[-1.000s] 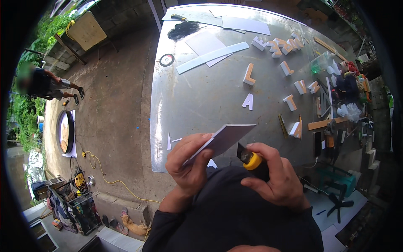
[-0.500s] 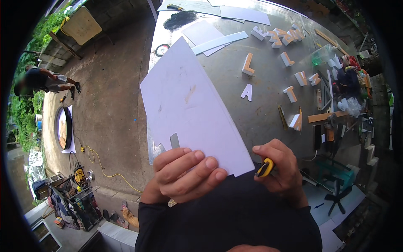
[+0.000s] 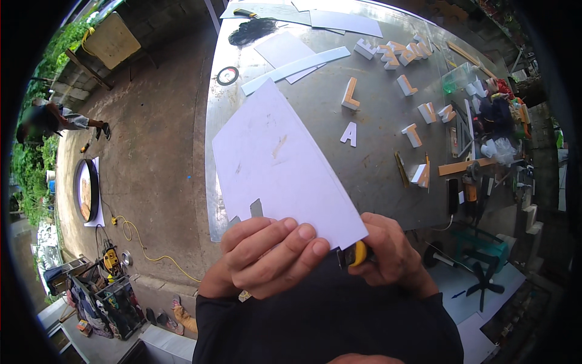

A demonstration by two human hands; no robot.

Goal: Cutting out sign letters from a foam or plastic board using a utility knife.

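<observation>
My left hand (image 3: pixel 273 258) grips the lower edge of a large white sheet (image 3: pixel 273 164), fingers lying over its front. The sheet is tilted, with smudges on its face and a notch near its lower left. My right hand (image 3: pixel 391 252) is closed around a yellow-and-black utility knife (image 3: pixel 359 253), most of it hidden by the fingers. The knife's front end is beside the sheet's lower right corner; I cannot tell whether its blade touches. On the metal table (image 3: pixel 327 148) beyond lie a flat white letter A (image 3: pixel 348 134) and a thick L-shaped letter (image 3: pixel 350 94).
Several block letters (image 3: pixel 403 53) stand toward the table's far right. White offcuts (image 3: pixel 291 54), a tape roll (image 3: pixel 227 76) and a black tangle (image 3: pixel 251 31) lie at the far left. Tools and a phone (image 3: pixel 451 195) crowd the right. A person (image 3: pixel 66 118) stands on the floor at left.
My right hand has moved left with the utility knife, up to the sheet's lower right corner. The sheet has shifted down slightly, and the whole view has turned a little.
</observation>
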